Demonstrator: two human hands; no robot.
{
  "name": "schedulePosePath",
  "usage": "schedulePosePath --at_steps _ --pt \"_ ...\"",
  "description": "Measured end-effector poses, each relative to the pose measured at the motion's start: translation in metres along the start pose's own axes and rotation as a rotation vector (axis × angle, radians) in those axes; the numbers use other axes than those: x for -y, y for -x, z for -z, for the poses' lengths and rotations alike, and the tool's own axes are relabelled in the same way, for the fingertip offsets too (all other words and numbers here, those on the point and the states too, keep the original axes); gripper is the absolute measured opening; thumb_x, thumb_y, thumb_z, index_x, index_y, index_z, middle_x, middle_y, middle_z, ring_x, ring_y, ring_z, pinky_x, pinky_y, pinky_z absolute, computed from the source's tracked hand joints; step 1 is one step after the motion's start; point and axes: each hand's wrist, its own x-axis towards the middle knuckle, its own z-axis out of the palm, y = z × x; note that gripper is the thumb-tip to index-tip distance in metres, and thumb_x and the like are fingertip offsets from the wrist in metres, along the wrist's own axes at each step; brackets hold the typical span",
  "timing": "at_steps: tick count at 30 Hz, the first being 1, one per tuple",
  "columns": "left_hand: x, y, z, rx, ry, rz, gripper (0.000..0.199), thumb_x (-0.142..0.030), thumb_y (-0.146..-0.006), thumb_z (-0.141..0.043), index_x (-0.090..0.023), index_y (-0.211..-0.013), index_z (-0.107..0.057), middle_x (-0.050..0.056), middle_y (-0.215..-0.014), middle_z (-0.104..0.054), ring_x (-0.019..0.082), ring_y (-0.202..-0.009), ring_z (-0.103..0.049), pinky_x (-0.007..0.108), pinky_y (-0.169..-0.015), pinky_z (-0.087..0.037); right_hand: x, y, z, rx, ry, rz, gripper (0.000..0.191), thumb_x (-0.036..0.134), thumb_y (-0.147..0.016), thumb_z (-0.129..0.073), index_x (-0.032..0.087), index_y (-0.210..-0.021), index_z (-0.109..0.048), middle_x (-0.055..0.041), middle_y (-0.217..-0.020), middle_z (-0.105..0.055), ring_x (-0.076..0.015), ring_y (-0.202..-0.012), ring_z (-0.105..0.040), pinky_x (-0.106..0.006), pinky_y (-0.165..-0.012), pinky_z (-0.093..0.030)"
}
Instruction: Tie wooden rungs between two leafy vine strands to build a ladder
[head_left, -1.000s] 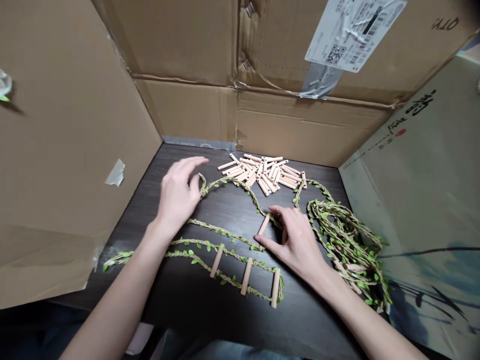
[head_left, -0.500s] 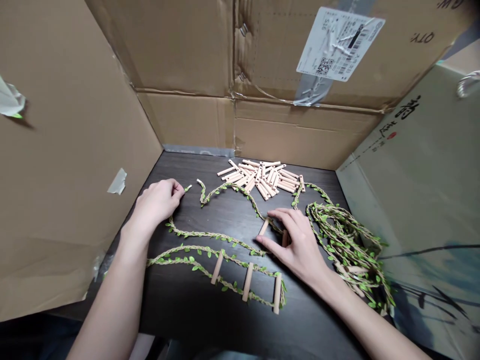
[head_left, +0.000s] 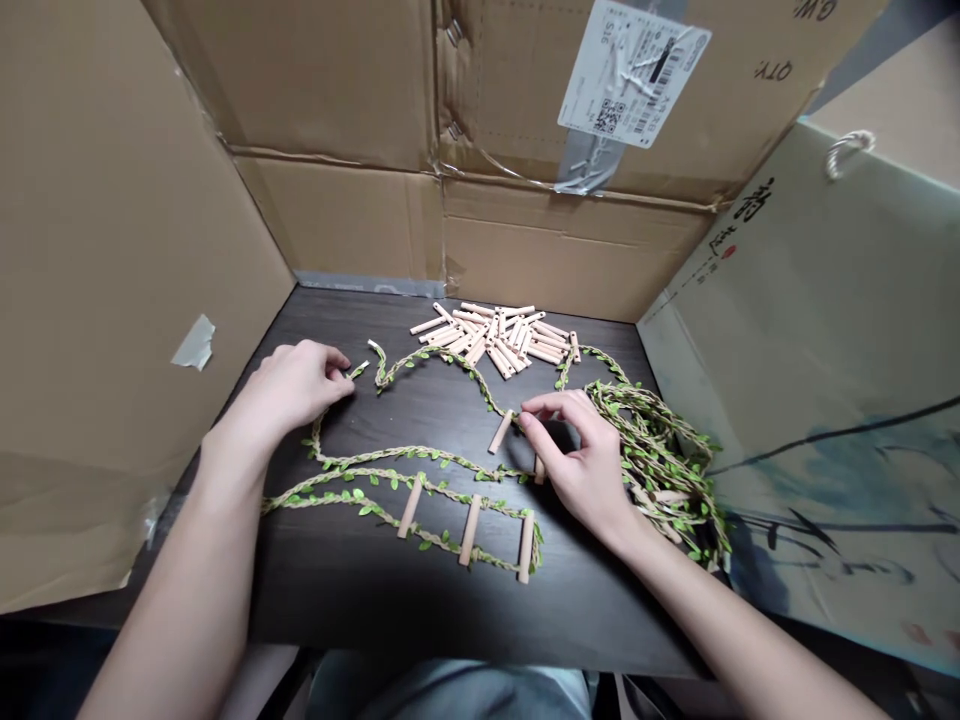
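Note:
My left hand point(head_left: 304, 382) pinches one leafy twine cord near its end, and the pale cord tip point(head_left: 361, 369) pokes out past the fingers. On the right, thumb and index of my right hand point(head_left: 576, 450) close on the cord just beside the upper end of a wooden stick point(head_left: 501, 432). Another stick point(head_left: 539, 470) is partly hidden under this hand. A second cord end point(head_left: 375, 348) lies loose on the table. Nearer to me, the cord forms a small ladder with three wooden rungs point(head_left: 469, 530).
A pile of drilled wooden sticks point(head_left: 499, 335) lies at the back. To the right is a heaped coil of leafy cord point(head_left: 660, 450). Cardboard walls point(head_left: 337, 220) rise behind and left; a painted paper bag point(head_left: 810, 330) stands on the right of the dark table point(head_left: 420, 620).
My right thumb and fingers have drawn together, off the stick and onto the cord by its upper end. My left hand still pinches the cord near its tip. The view has shifted.

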Motion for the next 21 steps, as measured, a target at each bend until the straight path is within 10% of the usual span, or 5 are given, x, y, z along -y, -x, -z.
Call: schedulePosePath --at_steps 10,16,21 --pt "-0.065 0.019 0.025 0.377 0.468 -0.134 0.026 -0.044 -0.081 -0.068 -0.018 -0.085 -0.073 0.002 -0.074 -0.069 0.016 -0.067 -0.059 0.025 -0.063 -0.046 0.003 0.002 0.000 0.043 -0.055 0.013 0.004 0.025 -0.097 -0.065 0.022 -0.097 -0.069 -0.0035 -0.094 -0.073 -0.0205 -0.091 -0.063 -0.037 -0.085 -0.049" --pt "-0.124 0.046 -0.011 0.620 0.859 -0.202 0.026 -0.041 -0.087 -0.073 -0.016 -0.090 -0.072 0.000 -0.073 -0.068 0.012 -0.064 -0.057 0.021 -0.058 -0.043 0.011 0.003 -0.002 0.210 -0.255 -0.031 0.017 0.030 -0.095 -0.071 0.022 -0.110 -0.073 -0.0038 -0.097 -0.072 -0.0178 -0.087 -0.065 -0.033 -0.080 -0.053" --pt "-0.134 0.052 -0.037 0.576 1.066 -0.086 0.027 -0.040 -0.084 -0.078 -0.014 -0.089 -0.076 0.004 -0.078 -0.073 0.012 -0.065 -0.060 0.023 -0.063 -0.047 0.008 0.002 -0.003 0.183 -0.354 -0.148 0.017 0.036 -0.094 -0.072 0.023 -0.104 -0.077 -0.0047 -0.093 -0.071 -0.0174 -0.080 -0.065 -0.032 -0.072 -0.054"
